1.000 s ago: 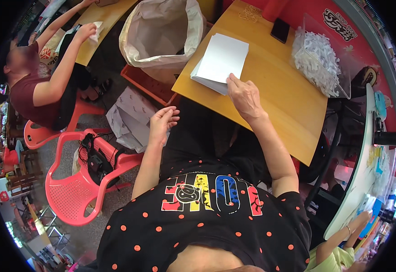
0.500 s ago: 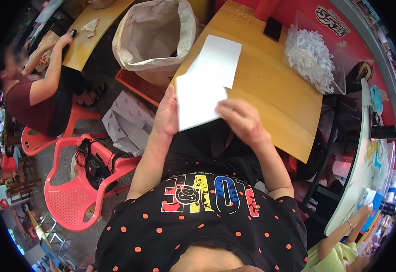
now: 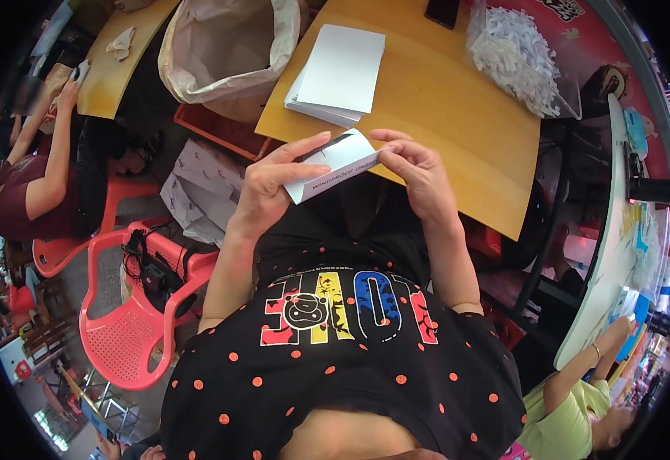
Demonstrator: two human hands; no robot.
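Observation:
A white carton (image 3: 339, 165) with dark print along its side is held over my lap, just off the near edge of the wooden table. It is opened out into a long box form. My left hand (image 3: 269, 180) grips its left end, with the fingers over the top face and the thumb side along the edge. At the right end, my right hand (image 3: 419, 169) pinches the carton's corner between thumb and fingers. Right beyond the carton, a stack of flat white carton blanks (image 3: 342, 69) lies on the table, its lower sheets slightly fanned out.
The wooden table (image 3: 442, 115) bears a clear bin (image 3: 572, 100) of white strips and a dark phone (image 3: 442, 11). Left of it stand a big white sack (image 3: 174, 65) and an orange crate (image 3: 220, 132). A red chair (image 3: 120, 345) holds black cables. Co-workers sit at left and lower right.
The flat white sheet in my hands has become an opened-out carton with its printed side showing. My right hand has shifted to its right end. The view has tilted, so the table sits higher.

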